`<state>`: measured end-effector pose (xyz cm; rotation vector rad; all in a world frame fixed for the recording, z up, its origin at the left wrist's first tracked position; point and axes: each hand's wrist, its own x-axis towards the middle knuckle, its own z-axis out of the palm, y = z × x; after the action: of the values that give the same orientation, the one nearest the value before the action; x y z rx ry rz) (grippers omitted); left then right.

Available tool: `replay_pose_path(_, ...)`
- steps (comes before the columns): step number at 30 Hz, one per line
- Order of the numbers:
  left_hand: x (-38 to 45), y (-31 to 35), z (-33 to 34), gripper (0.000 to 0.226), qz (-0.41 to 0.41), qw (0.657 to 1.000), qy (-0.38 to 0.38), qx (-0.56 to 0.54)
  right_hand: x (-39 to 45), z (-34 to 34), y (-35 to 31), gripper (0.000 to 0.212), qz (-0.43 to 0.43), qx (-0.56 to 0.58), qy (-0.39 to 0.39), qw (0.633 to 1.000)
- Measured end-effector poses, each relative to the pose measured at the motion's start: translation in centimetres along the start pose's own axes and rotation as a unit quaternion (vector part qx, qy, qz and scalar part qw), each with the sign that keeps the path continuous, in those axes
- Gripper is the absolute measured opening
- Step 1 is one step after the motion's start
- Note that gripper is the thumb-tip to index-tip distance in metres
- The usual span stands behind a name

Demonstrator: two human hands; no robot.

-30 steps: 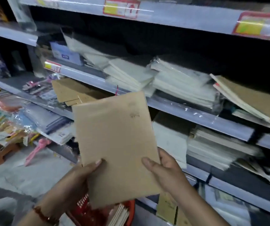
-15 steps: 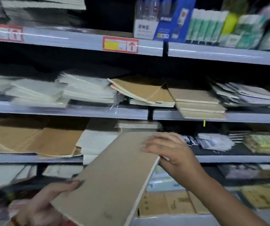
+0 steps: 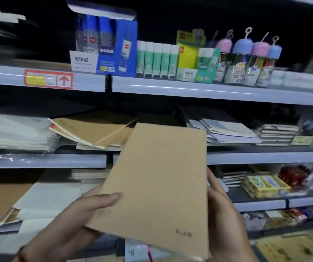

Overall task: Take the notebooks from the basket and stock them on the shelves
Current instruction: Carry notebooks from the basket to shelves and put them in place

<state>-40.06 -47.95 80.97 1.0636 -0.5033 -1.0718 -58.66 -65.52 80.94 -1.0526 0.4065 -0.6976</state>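
Notebook, brown and plain-covered, sits tilted between our two hands, in front of the shelves. Beyond our grip, on the middle shelf, lie more brown notebooks, with white stacks off to the left. Above them stand glue sticks beside a blue box. Our left hand clasps the lower left edge, thumb on the cover; our right hand holds the right edge.
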Motion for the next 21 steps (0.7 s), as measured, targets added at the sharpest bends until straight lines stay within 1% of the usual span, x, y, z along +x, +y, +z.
replay_pose_path(1, 0.7, -0.1, 1.0, 0.066, 0.020, 1.000, -0.003, -0.002, 0.2, -0.5, -1.0, 0.036, -0.007, -0.011, -0.021, 1.000)
replay_pose_path(2, 1.4, -0.2, 1.5, 0.053, 0.034, 0.999, 0.009, 0.004, 0.6, -1.1, -1.7, 0.040, -0.015, -0.049, -0.058, 0.997)
replay_pose_path(3, 2.0, -0.3, 2.1, 0.045, 0.042, 0.999, 0.023, 0.004, 1.2, -1.5, -2.4, 0.045, -0.014, -0.084, -0.071, 0.994)
replay_pose_path(4, 2.7, -0.4, 2.3, 0.043, 0.044, 0.998, 0.040, 0.005, 1.8, -2.0, -2.8, 0.050, -0.019, -0.119, -0.091, 0.989)
replay_pose_path(6, 4.3, -0.2, 2.6, 0.043, 0.042, 0.996, 0.082, 0.021, 3.5, -1.9, -3.9, 0.060, -0.039, -0.194, -0.103, 0.975)
replay_pose_path(8, 6.3, 0.9, 3.2, 0.042, 0.044, 0.993, 0.110, 0.025, 5.9, -1.5, -5.2, 0.057, -0.041, -0.234, -0.103, 0.966)
replay_pose_path(11, 9.8, 3.5, 3.5, 0.024, 0.062, 0.983, 0.165, 0.057, 10.4, -0.5, -6.5, 0.048, -0.026, -0.201, -0.070, 0.977)
replay_pose_path(12, 10.9, 4.5, 3.5, 0.023, 0.070, 0.979, 0.181, 0.068, 12.1, -0.3, -6.7, 0.045, -0.011, -0.186, -0.060, 0.981)
replay_pose_path(13, 12.0, 5.3, 3.4, 0.027, 0.081, 0.974, 0.196, 0.077, 13.7, 0.0, -7.0, 0.045, 0.007, -0.176, -0.051, 0.983)
replay_pose_path(15, 13.6, 6.7, 3.1, 0.046, 0.109, 0.969, 0.204, 0.088, 16.5, 0.6, -7.1, 0.054, 0.043, -0.176, -0.035, 0.983)
replay_pose_path(16, 14.2, 7.2, 3.0, 0.052, 0.124, 0.967, 0.201, 0.098, 17.7, 0.7, -7.0, 0.052, 0.047, -0.184, -0.030, 0.981)
replay_pose_path(17, 14.7, 7.5, 2.8, 0.054, 0.139, 0.964, 0.194, 0.116, 18.6, 0.8, -6.8, 0.048, 0.040, -0.194, -0.025, 0.980)
replay_pose_path(19, 15.1, 7.4, 2.9, 0.050, 0.159, 0.954, 0.184, 0.178, 19.4, 1.1, -6.7, 0.041, 0.012, -0.225, -0.015, 0.974)
replay_pose_path(21, 15.3, 6.8, 2.7, 0.043, 0.169, 0.927, 0.185, 0.279, 19.6, 1.1, -6.5, 0.035, -0.034, -0.270, -0.026, 0.962)
